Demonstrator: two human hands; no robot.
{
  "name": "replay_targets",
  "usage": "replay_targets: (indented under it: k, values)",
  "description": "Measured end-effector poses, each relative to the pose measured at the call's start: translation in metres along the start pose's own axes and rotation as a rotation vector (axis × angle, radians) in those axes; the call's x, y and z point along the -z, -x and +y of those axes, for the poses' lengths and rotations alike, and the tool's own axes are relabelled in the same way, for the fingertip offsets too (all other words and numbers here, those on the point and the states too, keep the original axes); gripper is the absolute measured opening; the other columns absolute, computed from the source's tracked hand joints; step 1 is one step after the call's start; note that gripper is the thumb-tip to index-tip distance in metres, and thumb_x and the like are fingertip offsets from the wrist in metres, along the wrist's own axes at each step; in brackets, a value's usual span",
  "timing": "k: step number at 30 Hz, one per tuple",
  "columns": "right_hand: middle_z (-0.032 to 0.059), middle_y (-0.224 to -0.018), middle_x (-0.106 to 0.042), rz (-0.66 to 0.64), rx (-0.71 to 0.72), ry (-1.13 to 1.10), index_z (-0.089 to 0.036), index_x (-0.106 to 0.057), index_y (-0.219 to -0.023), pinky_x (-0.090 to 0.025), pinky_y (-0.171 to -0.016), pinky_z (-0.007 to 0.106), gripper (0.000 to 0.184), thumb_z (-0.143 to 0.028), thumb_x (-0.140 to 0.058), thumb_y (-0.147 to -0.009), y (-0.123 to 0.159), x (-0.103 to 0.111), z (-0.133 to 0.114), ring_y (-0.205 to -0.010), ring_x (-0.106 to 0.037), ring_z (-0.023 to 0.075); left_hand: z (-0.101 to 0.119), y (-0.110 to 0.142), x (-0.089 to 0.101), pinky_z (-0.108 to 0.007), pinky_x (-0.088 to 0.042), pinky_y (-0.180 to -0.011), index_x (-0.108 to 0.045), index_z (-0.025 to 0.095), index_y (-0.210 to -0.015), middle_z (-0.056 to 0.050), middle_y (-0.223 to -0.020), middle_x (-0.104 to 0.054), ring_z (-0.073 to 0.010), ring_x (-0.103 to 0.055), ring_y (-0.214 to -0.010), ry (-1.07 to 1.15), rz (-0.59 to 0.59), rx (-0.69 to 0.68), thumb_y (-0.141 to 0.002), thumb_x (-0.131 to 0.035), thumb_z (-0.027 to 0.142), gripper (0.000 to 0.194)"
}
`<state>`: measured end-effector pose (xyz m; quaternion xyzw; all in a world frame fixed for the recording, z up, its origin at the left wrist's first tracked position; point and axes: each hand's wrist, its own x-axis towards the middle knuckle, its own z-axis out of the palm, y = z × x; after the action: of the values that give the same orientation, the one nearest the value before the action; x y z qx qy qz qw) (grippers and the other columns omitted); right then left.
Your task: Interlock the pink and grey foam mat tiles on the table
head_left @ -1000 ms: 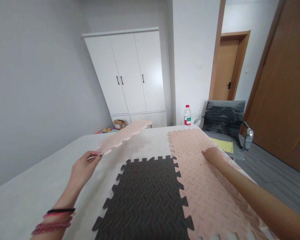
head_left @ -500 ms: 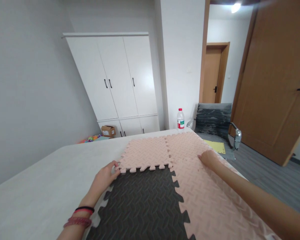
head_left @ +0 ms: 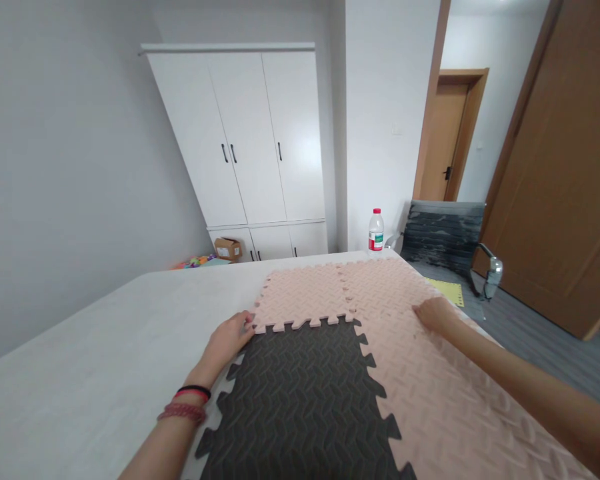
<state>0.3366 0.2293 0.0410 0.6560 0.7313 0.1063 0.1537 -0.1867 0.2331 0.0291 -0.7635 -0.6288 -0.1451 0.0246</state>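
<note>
A small pink foam mat tile point(head_left: 303, 293) with jigsaw edges lies at the far side of the white table. Its near-left corner sits between the thumb and fingers of my left hand point(head_left: 233, 337). The tile's near edge overlaps the far edge of a black foam mat tile point(head_left: 310, 400), its teeth showing on top. Along the right runs a pink foam mat point(head_left: 445, 380), its left edge against both tiles. My right hand point(head_left: 434, 315) is closed and presses down on that mat; its fingers are curled under and partly hidden.
A plastic bottle with a red cap point(head_left: 376, 231) stands at the table's far corner. Beyond are a chair point(head_left: 445, 233) with a yellow sheet point(head_left: 446, 291), a white cabinet point(head_left: 250, 133) and a cardboard box point(head_left: 229, 249). White tabletop point(head_left: 130, 333) extends left.
The whole view has shifted, so everything sits further right and slightly higher. Both hands keep about the same places on the mats, and the small pink tile's near edge lies a little lower.
</note>
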Motion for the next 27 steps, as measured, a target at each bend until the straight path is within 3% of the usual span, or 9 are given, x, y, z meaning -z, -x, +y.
replay_targets:
  k: [5,12,15,18,22,27]
  values:
    - [0.0228,-0.089,-0.068,0.001,-0.003,0.005,-0.008,-0.07,-0.098,-0.051,-0.078,0.048,0.036,-0.023,-0.038,-0.094,-0.001,-0.001,0.001,-0.088,-0.067,0.0291,-0.002,0.002,0.002,-0.03,-0.038,-0.098,-0.057,0.021,-0.096,-0.008,-0.121,-0.06,-0.0218,-0.054,-0.116,0.013,-0.01,-0.064,-0.084,-0.037,0.031,0.025]
    - [0.0263,-0.091,-0.067,-0.003,-0.026,0.018,-0.003,-0.071,-0.095,-0.05,-0.077,0.049,0.044,-0.023,-0.031,-0.096,-0.005,-0.007,0.001,-0.09,-0.066,0.0314,0.004,0.006,-0.001,-0.03,-0.043,-0.087,-0.057,0.021,-0.101,-0.007,-0.109,-0.064,-0.0203,-0.061,-0.098,-0.004,-0.018,-0.038,-0.089,-0.036,0.037,0.029]
    - [0.0267,-0.092,-0.067,-0.008,-0.037,0.02,-0.002,-0.07,-0.094,-0.05,-0.076,0.049,0.045,-0.022,-0.03,-0.096,-0.006,-0.008,0.0,-0.09,-0.066,0.0323,0.003,0.004,-0.008,-0.031,-0.043,-0.087,-0.058,0.021,-0.102,-0.007,-0.112,-0.063,-0.0206,-0.06,-0.1,-0.019,-0.032,0.004,-0.087,-0.041,0.036,0.027]
    - [0.0268,-0.094,-0.066,-0.013,-0.048,0.015,-0.002,-0.07,-0.096,-0.05,-0.077,0.049,0.045,-0.022,-0.029,-0.096,-0.005,-0.007,-0.002,-0.091,-0.065,0.0329,0.003,0.002,-0.016,-0.034,-0.043,-0.09,-0.056,0.02,-0.115,-0.009,-0.122,-0.059,-0.022,-0.058,-0.106,-0.029,-0.043,0.032,-0.088,-0.04,0.034,0.034]
    - [0.0255,-0.096,-0.067,-0.027,-0.054,-0.013,-0.006,-0.07,-0.1,-0.049,-0.078,0.05,0.041,-0.023,-0.033,-0.095,-0.001,-0.002,-0.003,-0.095,-0.064,0.0329,0.007,0.001,-0.021,-0.036,-0.037,-0.101,-0.054,0.029,-0.128,-0.005,-0.139,-0.05,-0.0203,-0.051,-0.121,-0.019,-0.063,-0.008,-0.09,-0.036,0.026,0.042]
    - [0.0224,-0.097,-0.067,-0.05,-0.083,-0.058,-0.011,-0.07,-0.1,-0.049,-0.075,0.054,0.038,-0.033,-0.041,-0.093,-0.008,0.018,0.004,-0.096,-0.064,0.0345,0.008,0.002,-0.021,-0.042,-0.033,-0.106,-0.056,0.031,-0.127,-0.003,-0.138,-0.052,-0.0212,-0.047,-0.126,-0.001,-0.077,-0.032,-0.089,-0.036,0.022,0.044]
